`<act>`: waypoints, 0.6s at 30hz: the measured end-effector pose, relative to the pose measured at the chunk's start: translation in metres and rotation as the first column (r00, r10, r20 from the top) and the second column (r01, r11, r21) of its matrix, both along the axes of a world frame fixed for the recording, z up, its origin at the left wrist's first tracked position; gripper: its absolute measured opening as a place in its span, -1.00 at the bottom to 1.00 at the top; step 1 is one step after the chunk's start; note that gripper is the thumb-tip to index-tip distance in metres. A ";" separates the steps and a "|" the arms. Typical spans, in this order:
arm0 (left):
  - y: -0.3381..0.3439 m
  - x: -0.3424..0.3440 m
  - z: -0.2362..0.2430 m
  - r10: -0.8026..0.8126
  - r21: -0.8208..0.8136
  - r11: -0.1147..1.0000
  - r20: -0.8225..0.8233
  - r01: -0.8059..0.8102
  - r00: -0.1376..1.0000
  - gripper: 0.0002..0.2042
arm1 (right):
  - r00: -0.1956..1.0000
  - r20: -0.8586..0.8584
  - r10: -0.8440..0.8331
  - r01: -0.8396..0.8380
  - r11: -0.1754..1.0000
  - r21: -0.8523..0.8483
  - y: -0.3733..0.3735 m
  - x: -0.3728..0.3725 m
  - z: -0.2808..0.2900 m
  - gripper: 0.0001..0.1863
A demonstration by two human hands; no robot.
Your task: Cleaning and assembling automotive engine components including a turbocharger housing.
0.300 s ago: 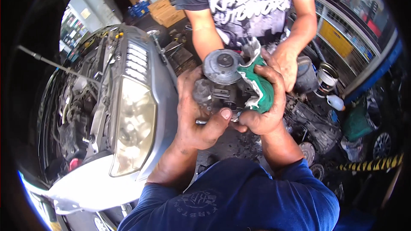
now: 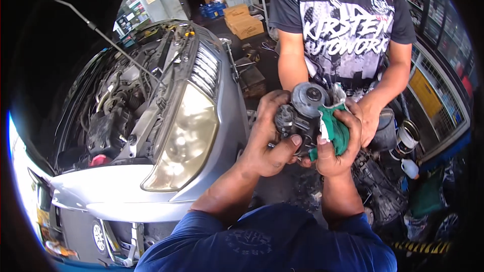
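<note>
A dark, greasy metal car part with a round grey pulley (image 2: 308, 99) on its far end is held up between my two hands. My left hand (image 2: 269, 143) wraps round its left side, with the thumb lying across the near face. On the other side my right hand (image 2: 343, 148) closes on a crumpled green and white rag (image 2: 335, 128), which is pressed against the part's right side. A co-worker's hand (image 2: 370, 121) hangs just beyond my right hand; whether it touches the rag cannot be made out. My hands hide the part's underside.
To the left stands a silver car (image 2: 126, 191) with its hood up, a rod (image 2: 108, 40) and the headlight (image 2: 184, 141) near my left arm. A co-worker (image 2: 348, 35) faces me. Greasy machine parts (image 2: 380, 186) and an open can (image 2: 406, 138) are on the right.
The view has swung left, so the car, the co-worker and my hands sit farther right in it. Both hands keep their hold on the part and the rag.
</note>
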State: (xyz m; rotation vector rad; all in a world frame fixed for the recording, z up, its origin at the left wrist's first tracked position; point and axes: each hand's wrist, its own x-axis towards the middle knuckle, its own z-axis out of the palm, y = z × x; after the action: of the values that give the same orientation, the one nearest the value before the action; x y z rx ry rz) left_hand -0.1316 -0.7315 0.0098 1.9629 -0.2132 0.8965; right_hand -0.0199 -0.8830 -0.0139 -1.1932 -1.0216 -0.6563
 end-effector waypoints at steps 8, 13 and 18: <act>0.013 -0.002 -0.001 -0.055 -0.019 0.998 0.018 0.055 0.998 -0.22 | 0.989 0.129 0.073 -0.072 0.997 -0.010 0.007 0.006 0.000 -0.47; 0.020 -0.008 0.003 -0.057 -0.066 0.996 -0.047 0.054 0.997 -0.14 | 0.994 -0.014 0.111 -0.111 0.993 0.031 0.015 -0.002 -0.005 -0.55; 0.021 -0.012 0.000 -0.063 -0.135 0.990 -0.099 0.049 0.993 0.14 | 0.996 0.045 0.075 -0.076 0.997 0.019 0.019 0.001 -0.012 -0.55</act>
State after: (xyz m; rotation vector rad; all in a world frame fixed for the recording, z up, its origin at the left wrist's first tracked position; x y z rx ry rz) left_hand -0.1431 -0.7103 0.0102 1.8650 -0.1447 0.7516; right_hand -0.0188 -0.8635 -0.0260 -1.1209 -1.0890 -0.6353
